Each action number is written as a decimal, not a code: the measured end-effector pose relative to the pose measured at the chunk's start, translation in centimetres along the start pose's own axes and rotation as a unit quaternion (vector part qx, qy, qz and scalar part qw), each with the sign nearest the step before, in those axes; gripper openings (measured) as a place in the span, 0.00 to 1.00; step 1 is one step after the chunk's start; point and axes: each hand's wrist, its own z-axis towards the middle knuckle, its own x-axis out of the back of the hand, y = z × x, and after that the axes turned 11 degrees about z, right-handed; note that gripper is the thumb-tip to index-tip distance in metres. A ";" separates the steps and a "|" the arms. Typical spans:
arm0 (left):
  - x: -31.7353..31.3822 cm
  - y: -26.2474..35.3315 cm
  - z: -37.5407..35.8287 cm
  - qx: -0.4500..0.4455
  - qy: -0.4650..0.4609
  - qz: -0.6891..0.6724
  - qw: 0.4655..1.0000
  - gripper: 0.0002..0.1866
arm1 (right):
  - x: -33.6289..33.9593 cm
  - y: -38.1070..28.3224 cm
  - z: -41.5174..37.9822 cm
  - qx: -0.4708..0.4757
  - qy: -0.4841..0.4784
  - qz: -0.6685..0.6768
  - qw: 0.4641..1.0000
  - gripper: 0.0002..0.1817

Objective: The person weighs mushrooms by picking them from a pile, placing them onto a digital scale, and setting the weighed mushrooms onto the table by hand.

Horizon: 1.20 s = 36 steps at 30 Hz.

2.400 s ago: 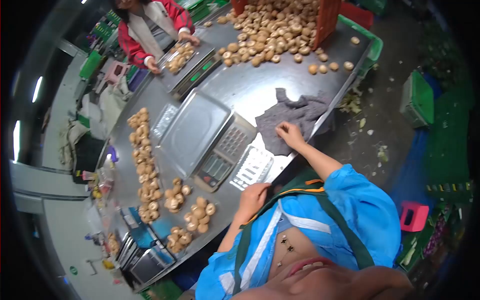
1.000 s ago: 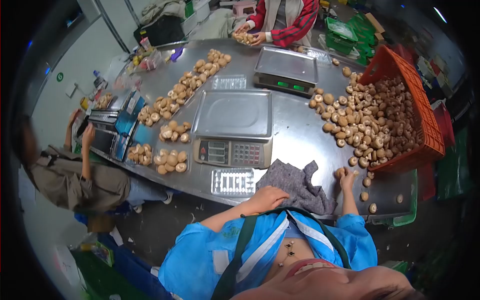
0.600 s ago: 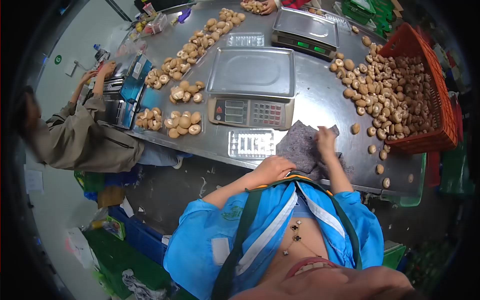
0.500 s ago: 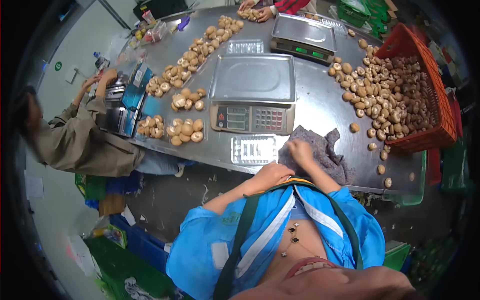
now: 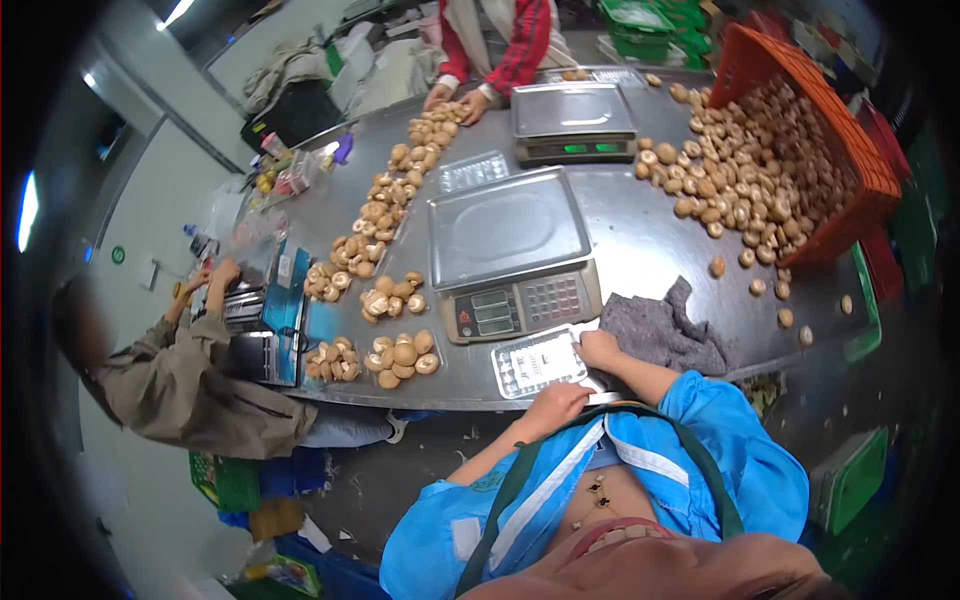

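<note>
My right hand is closed at the right edge of a clear plastic tray, beside a crumpled grey cloth. My left hand is closed below the tray, near the table's edge; what its fingers hold is too small to tell. Just beyond the tray stands a scale with a bare metal pan. Left of it, mushrooms sit in small groups, and a long row runs away across the table.
On the right, a tipped red crate spills mushrooms over the metal table. A second scale and another clear tray lie farther off. One person works beside a blue machine; another handles mushrooms at the far side.
The view has shifted and turned, showing more of the far side. My right hand has moved from the cloth to the tray's edge. My left hand is lower, below the tray.
</note>
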 end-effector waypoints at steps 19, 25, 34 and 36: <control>-3.4 -6.9 33.8 0.191 -0.004 0.217 0.957 0.12 | 20.4 21.7 -3.4 -0.105 0.300 0.510 0.799 0.13; -13.6 -10.7 44.4 0.245 0.018 0.290 0.925 0.13 | 22.7 30.6 -6.6 -0.114 0.279 0.455 0.838 0.11; -31.1 -8.0 60.0 0.268 0.055 -0.666 0.694 0.28 | 25.3 36.0 -13.7 -0.170 0.304 0.560 0.751 0.10; -32.0 -8.0 62.0 0.292 0.015 -0.699 0.652 0.31 | 25.3 36.4 -14.2 -0.169 0.313 0.551 0.755 0.09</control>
